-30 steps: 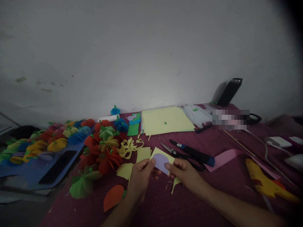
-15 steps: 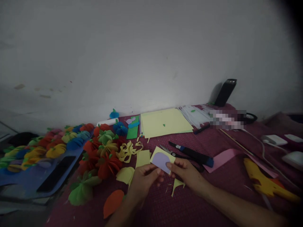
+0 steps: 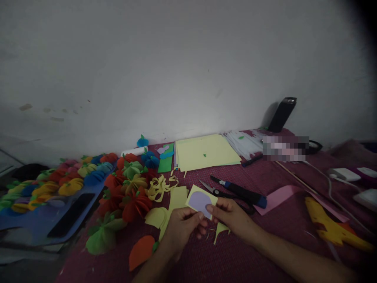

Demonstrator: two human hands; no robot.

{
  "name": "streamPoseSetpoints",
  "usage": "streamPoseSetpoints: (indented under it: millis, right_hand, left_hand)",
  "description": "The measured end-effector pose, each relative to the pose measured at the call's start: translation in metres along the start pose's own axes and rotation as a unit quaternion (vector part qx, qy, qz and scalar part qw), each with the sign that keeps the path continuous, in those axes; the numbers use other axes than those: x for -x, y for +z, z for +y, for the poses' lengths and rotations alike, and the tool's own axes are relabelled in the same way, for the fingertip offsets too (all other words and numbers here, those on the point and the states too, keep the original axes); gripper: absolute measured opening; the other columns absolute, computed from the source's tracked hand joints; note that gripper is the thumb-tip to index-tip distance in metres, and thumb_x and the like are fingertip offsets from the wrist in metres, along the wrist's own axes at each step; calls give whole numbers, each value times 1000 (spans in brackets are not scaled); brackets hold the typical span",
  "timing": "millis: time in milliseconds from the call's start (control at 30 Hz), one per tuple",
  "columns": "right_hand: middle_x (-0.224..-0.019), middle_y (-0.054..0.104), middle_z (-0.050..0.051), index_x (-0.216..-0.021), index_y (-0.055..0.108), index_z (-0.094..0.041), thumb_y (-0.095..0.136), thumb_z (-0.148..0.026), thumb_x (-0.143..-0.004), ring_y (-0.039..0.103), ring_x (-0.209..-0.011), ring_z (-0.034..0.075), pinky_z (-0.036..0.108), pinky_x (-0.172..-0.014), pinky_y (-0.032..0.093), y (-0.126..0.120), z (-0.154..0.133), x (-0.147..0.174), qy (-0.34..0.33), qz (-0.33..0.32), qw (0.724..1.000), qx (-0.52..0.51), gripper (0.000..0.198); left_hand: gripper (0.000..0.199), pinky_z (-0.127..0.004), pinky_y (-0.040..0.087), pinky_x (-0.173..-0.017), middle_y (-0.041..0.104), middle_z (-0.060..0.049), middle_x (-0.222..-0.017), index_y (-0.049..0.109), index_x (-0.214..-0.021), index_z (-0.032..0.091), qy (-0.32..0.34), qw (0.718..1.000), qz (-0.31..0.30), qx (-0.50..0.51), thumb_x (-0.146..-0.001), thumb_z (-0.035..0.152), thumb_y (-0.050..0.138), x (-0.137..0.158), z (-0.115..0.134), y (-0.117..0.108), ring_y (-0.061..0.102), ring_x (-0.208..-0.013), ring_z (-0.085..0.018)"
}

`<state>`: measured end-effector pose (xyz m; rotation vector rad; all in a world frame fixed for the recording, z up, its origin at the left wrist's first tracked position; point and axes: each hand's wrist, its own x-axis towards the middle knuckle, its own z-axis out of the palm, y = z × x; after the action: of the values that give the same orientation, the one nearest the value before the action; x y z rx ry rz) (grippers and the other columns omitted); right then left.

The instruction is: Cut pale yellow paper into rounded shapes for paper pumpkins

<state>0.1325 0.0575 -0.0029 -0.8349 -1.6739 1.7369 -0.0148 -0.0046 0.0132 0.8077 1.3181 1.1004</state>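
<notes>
Between both hands is a small yellow paper piece (image 3: 193, 201) with a purple rounded paper shape (image 3: 199, 200) lying on its face. My left hand (image 3: 184, 228) pinches the lower left edge, its thumb at the purple shape's border. My right hand (image 3: 231, 216) grips the right side, thumb pressed on the purple shape. Just beyond the papers, scissors (image 3: 218, 192) lie on the cloth beside a black-and-blue utility knife (image 3: 241, 190). Yellow paper strips (image 3: 178, 198) and rounded yellow cutouts (image 3: 154, 217) are left of the hands. A yellow scrap (image 3: 220, 232) lies below the right hand.
Colourful paper pumpkins (image 3: 135, 200) crowd the left side, near a black phone (image 3: 71, 214). Large yellow sheets (image 3: 206, 151) lie at the back. A yellow glue gun (image 3: 326, 226), a pink ribbon-like strip (image 3: 279, 196) and a white cable (image 3: 330, 188) occupy the right.
Both hands keep their grip on the papers. The yellow piece has tilted slightly, and more yellow shows around the purple shape. The view has shifted a little.
</notes>
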Motion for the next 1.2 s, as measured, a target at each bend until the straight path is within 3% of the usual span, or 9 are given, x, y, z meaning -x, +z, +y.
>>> streamPoseSetpoints:
  millis: [367,700,1200]
  right_hand:
    - [-60,54,-1,-70,59,-14,51,-44,-76,46,-52,9,20,-50,37,-3,7,-3,-12,4,999,33,32]
    - [-58,54,-1,-68,60,-14,52,-41,-77,46,-51,9,20,-50,37,-6,9,-2,4,-15,999,44,30]
    - [-51,49,-3,-59,54,-14,53,-38,-76,40,-46,7,19,-45,29,-9,6,-4,-8,3,997,80,29]
  left_hand:
    - [24,-25,46,-50,65,-9,-65,60,-67,8,12,999,-4,43,-70,32,60,-2,-1,-4,58,-52,-13]
    - [46,-25,42,-40,62,-9,-54,59,-61,6,24,998,6,59,-77,47,45,-2,3,-7,52,-41,-13]
    - [36,-25,45,-46,63,-9,-58,59,-64,7,4,1000,4,28,-73,41,54,-5,1,-11,55,-46,-13]
